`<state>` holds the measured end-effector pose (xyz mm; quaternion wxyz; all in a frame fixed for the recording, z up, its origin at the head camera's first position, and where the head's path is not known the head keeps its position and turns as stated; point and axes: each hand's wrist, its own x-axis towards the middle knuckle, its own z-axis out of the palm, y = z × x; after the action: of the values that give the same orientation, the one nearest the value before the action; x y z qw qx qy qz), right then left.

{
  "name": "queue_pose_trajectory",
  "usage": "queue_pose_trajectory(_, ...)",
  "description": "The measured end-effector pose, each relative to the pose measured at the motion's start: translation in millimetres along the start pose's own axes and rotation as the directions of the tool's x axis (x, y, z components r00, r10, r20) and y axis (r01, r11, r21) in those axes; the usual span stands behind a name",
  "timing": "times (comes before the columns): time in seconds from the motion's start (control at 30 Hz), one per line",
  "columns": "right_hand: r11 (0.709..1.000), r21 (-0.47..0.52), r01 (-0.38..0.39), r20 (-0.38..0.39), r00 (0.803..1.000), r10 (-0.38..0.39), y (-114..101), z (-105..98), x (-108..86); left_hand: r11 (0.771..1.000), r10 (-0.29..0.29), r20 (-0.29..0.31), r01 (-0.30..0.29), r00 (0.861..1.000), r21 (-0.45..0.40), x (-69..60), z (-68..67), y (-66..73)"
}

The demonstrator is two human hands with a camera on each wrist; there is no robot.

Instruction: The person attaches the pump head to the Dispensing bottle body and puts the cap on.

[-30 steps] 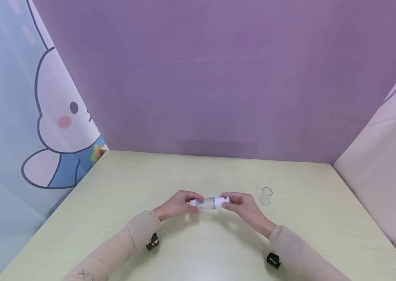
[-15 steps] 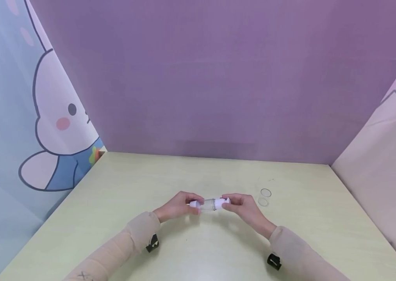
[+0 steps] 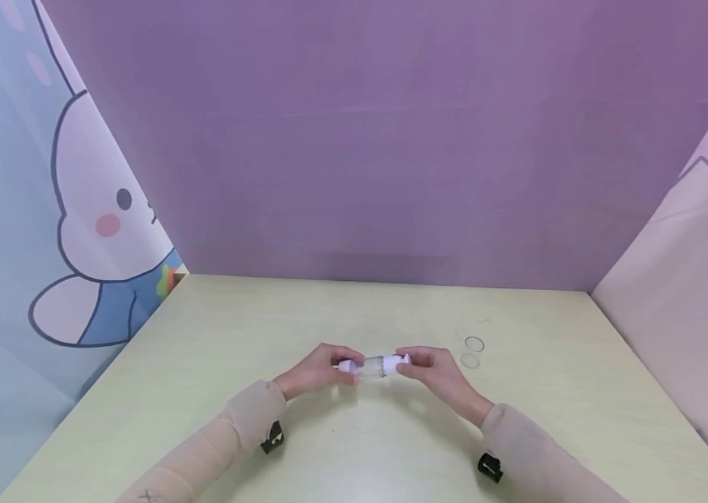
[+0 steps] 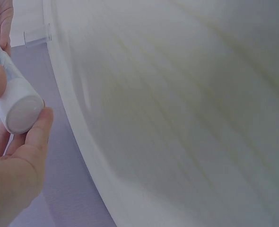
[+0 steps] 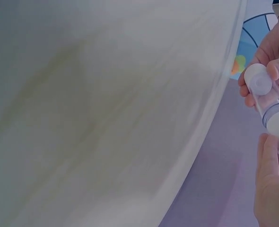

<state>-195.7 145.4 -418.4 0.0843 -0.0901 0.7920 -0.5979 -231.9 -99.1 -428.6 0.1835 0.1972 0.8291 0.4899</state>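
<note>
Held sideways above the table, a small bottle (image 3: 371, 367) has a clear middle and white ends. The left hand (image 3: 319, 369) pinches its white base between thumb and fingers; the left wrist view shows that round base (image 4: 23, 111) close up. On the other side the right hand (image 3: 438, 374) grips the white pump end (image 3: 395, 364). In the right wrist view the clear body (image 5: 267, 97) shows a white piece inside at the base, with dark rings near the pump end.
A clear cylindrical cap (image 3: 470, 353) stands on the pale table (image 3: 354, 447), right of and beyond the right hand. Behind the table rises a purple panel (image 3: 354, 140); printed cloths hang at both sides. Small black devices (image 3: 489, 467) are at both wrists.
The head view has shifted slightly. Both hands keep their hold on the bottle, with hardly any visible movement.
</note>
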Motion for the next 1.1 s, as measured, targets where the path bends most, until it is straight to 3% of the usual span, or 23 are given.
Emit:
queue_pose_trajectory(0.27, 1.000, 0.002, 0.003, -0.006, 1.000, -0.002, 0.2, -0.4, -0.4, 1.000, 0.006, 0.006, -0.006, 1.000, -0.010, -1.1, -0.1, -0.1)
queue_pose_trajectory(0.57, 0.994, 0.095, 0.047, 0.062, 0.997, -0.053, -2.9, -3.5, -2.6, 1.000, 0.007, -0.002, -0.007, 1.000, -0.006, -2.0, -1.0, 0.5)
queue_pose_trajectory(1.1, 0.997, 0.064, 0.048, 0.047, 0.998, -0.051, -0.9, -4.1, -0.9, 1.000, 0.005, -0.009, -0.005, 1.000, 0.004, 0.3, -0.2, -1.2)
